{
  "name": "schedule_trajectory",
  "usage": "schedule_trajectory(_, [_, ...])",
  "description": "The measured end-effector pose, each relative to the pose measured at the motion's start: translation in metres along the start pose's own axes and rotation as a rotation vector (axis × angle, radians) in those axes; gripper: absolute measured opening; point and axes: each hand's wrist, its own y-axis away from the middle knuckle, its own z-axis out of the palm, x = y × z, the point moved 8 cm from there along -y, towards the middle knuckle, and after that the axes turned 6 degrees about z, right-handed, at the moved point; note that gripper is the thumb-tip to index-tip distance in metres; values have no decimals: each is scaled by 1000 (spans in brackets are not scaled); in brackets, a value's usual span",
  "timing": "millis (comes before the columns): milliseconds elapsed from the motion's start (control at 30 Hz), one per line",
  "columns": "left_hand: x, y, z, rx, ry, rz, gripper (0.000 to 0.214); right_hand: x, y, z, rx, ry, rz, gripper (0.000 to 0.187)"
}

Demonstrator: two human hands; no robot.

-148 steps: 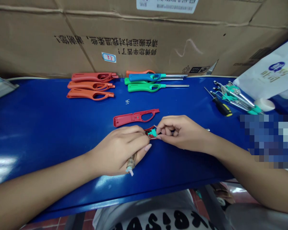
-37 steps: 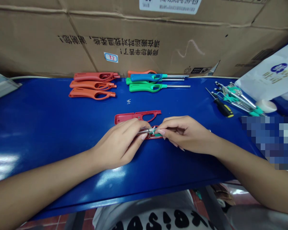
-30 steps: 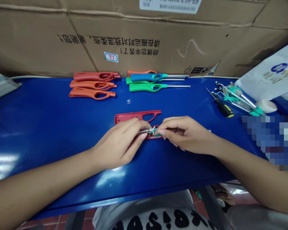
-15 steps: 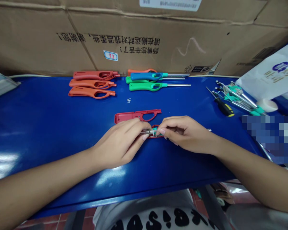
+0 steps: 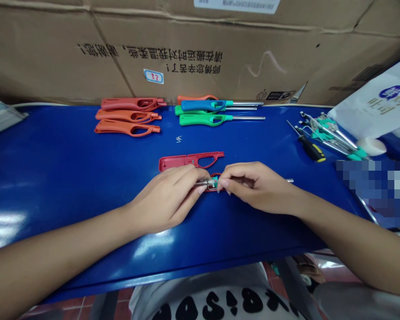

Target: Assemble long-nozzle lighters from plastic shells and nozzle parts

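Note:
My left hand (image 5: 168, 195) is closed, its thumb and fingers around a clear fuel tank (image 5: 204, 182) of a gas lighter. Just to its right, my right hand (image 5: 258, 184) pinches at a teal piece (image 5: 215, 180) by the tank's end; whatever lies between those fingertips is too small to make out. Under both hands is a red lighter shell half (image 5: 214, 190), mostly covered. The tip of a metal tube (image 5: 290, 180) shows past my right hand. Right behind my left fingers lies another red shell half (image 5: 173, 162), inner side up.
Red and orange lighter shells (image 5: 128, 128) lie at the back left, several lighters with metal tubes (image 5: 200, 120) beside them. Small white pins (image 5: 178, 139) rest mid-table. A screwdriver (image 5: 311, 149) and teal-and-metal parts (image 5: 333, 138) lie at the right. A cardboard box (image 5: 173, 35) stands behind.
The right fingertips have shifted very slightly at the teal piece. More of the metal tube's tip shows beyond the right hand. My left hand has hardly moved.

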Motion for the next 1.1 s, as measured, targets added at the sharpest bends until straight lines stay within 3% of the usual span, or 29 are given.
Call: schedule_trajectory(1100, [0,-2,3,-31,23,23,17,2,-2,4,-1,-1,-60,22])
